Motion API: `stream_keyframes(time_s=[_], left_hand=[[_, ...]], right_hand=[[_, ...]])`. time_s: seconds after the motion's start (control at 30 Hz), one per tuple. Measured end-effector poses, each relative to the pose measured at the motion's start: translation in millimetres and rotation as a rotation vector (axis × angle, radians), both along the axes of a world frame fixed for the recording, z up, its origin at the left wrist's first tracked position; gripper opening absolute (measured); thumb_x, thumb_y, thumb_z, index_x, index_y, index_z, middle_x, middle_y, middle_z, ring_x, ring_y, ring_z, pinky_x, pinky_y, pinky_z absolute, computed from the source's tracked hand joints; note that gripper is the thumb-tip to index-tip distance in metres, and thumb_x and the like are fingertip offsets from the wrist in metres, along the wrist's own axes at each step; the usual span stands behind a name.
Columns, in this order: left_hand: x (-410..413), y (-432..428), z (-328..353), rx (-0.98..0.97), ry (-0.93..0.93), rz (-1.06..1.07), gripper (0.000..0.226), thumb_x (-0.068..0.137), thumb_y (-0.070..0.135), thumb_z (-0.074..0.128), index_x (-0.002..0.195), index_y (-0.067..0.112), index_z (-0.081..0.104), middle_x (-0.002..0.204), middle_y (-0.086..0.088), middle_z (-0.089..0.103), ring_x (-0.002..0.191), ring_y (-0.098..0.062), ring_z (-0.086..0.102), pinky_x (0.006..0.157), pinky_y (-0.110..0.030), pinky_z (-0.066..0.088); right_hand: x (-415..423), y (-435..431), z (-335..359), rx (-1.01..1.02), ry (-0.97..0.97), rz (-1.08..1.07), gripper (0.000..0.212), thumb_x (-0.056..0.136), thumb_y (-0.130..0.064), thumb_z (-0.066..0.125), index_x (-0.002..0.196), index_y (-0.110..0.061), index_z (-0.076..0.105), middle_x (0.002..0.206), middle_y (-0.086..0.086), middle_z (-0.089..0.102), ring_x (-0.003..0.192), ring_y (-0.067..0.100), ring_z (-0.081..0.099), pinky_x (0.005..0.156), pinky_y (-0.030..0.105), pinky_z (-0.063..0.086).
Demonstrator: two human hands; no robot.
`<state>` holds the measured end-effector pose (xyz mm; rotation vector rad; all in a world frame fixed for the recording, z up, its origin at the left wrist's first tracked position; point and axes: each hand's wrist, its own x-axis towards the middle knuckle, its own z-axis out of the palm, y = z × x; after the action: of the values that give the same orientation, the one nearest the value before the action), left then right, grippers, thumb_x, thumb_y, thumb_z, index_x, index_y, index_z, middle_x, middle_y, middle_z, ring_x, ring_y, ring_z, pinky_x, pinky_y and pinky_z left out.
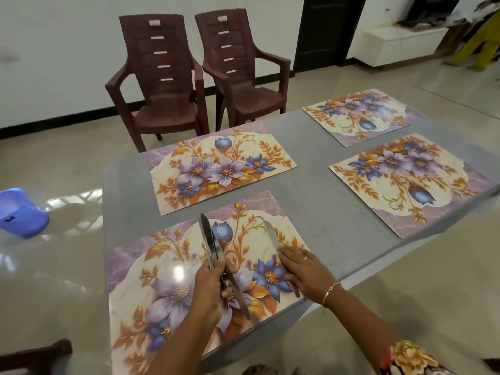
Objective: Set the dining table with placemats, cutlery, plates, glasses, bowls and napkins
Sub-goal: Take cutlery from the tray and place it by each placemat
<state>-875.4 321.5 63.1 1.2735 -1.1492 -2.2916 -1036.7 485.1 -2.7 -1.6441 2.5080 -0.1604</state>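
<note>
My left hand (209, 282) is wrapped around the bundle of knives (208, 239), so their middles are covered and I can't count them; maybe three. My right hand (303, 269) lies flat over the single knife (271, 235), covering where the blade meets the handle. The nearest placemat (162, 280) runs off the bottom edge. The blue bucket (21, 212) is clipped by the left edge. Too little of the dark brown shape (40, 355) shows to name it.

Two brown plastic chairs (159, 77) before a white wall (59, 63), dark doorway (324, 28), glossy pale floor (67, 266), blue bin (21, 212)
</note>
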Motion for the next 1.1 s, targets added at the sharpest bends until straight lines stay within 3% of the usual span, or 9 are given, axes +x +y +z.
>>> stream_keyframes(time_s=[0.07, 0.23, 0.3, 0.4, 0.8, 0.87, 0.97, 1.03, 1.1], left_hand=[[0, 0, 0, -0.003, -0.004, 0.005, 0.027, 0.100, 0.015, 0.039, 0.078, 0.006, 0.051, 0.060, -0.008, 0.058, 0.030, -0.008, 0.033, 0.031, -0.012, 0.027], [0, 2, 3, -0.032, -0.043, 0.022, 0.026, 0.100, 0.017, 0.041, 0.079, 0.008, 0.053, 0.067, -0.011, 0.055, 0.030, -0.007, 0.039, 0.031, -0.014, 0.032], [0, 4, 3, -0.024, -0.048, 0.030, 0.026, 0.100, 0.017, 0.040, 0.079, 0.008, 0.052, 0.066, -0.010, 0.056, 0.031, -0.008, 0.041, 0.031, -0.015, 0.033], [-2, 7, 3, 0.012, -0.025, 0.037, 0.026, 0.100, 0.017, 0.040, 0.079, 0.007, 0.052, 0.057, -0.006, 0.058, 0.029, -0.008, 0.034, 0.032, -0.013, 0.029], [-17, 24, -2, -0.019, -0.093, 0.002, 0.023, 0.098, 0.023, 0.046, 0.094, 0.002, 0.054, 0.054, -0.003, 0.061, 0.031, -0.009, 0.033, 0.034, -0.015, 0.029], [-20, 27, -2, -0.020, -0.092, 0.001, 0.022, 0.098, 0.023, 0.046, 0.089, 0.004, 0.054, 0.052, -0.002, 0.061, 0.030, -0.008, 0.033, 0.035, -0.015, 0.030], [-28, 35, 4, -0.074, -0.101, -0.019, 0.026, 0.098, 0.021, 0.045, 0.092, 0.000, 0.058, 0.059, -0.005, 0.065, 0.032, -0.008, 0.037, 0.036, -0.021, 0.040], [-34, 41, 6, -0.084, -0.130, -0.025, 0.028, 0.098, 0.022, 0.045, 0.095, -0.002, 0.060, 0.065, -0.008, 0.063, 0.043, -0.011, 0.044, 0.049, -0.035, 0.052], [-38, 45, 5, -0.074, -0.156, 0.003, 0.027, 0.098, 0.023, 0.046, 0.094, 0.001, 0.062, 0.073, -0.008, 0.065, 0.056, -0.017, 0.051, 0.056, -0.032, 0.050]], right_hand=[[-2, 2, 0, 0.059, -0.029, 0.034, 0.046, 0.080, -0.039, 0.042, 0.115, -0.019, 0.064, 0.120, -0.002, 0.065, 0.107, 0.013, 0.064, 0.083, 0.028, 0.052], [-8, 0, 9, 0.195, -0.050, 0.027, 0.062, 0.096, -0.050, 0.014, 0.127, -0.017, 0.056, 0.133, 0.000, 0.055, 0.120, 0.014, 0.054, 0.097, 0.031, 0.040], [-6, -1, 8, 0.208, -0.027, 0.018, 0.071, 0.095, -0.052, 0.002, 0.122, -0.021, 0.060, 0.127, -0.003, 0.060, 0.115, 0.012, 0.058, 0.092, 0.031, 0.046], [-6, 1, 4, 0.184, -0.058, 0.030, 0.065, 0.096, -0.050, 0.002, 0.122, -0.024, 0.055, 0.123, -0.006, 0.063, 0.111, 0.010, 0.061, 0.085, 0.032, 0.052], [-18, 8, 6, 0.207, -0.072, 0.073, 0.057, 0.097, -0.047, 0.002, 0.130, -0.021, 0.040, 0.129, -0.005, 0.058, 0.118, 0.011, 0.056, 0.093, 0.028, 0.046], [-19, 9, 6, 0.171, -0.052, 0.067, 0.061, 0.096, -0.049, 0.004, 0.134, -0.018, 0.040, 0.136, -0.002, 0.053, 0.126, 0.013, 0.049, 0.100, 0.030, 0.040], [-19, 10, 2, -0.003, -0.216, 0.021, 0.075, 0.084, -0.058, 0.014, 0.146, -0.017, 0.022, 0.153, 0.000, 0.022, 0.142, 0.014, 0.012, 0.115, 0.031, 0.013], [-16, 10, 5, -0.084, -0.295, -0.091, 0.076, 0.081, -0.059, 0.020, 0.146, -0.019, 0.017, 0.154, 0.001, 0.017, 0.143, 0.016, 0.013, 0.115, 0.029, 0.013], [-12, 9, 11, -0.055, -0.291, -0.098, 0.073, 0.085, -0.054, 0.024, 0.146, -0.016, 0.017, 0.155, 0.004, 0.016, 0.144, 0.020, 0.014, 0.114, 0.028, 0.009]])
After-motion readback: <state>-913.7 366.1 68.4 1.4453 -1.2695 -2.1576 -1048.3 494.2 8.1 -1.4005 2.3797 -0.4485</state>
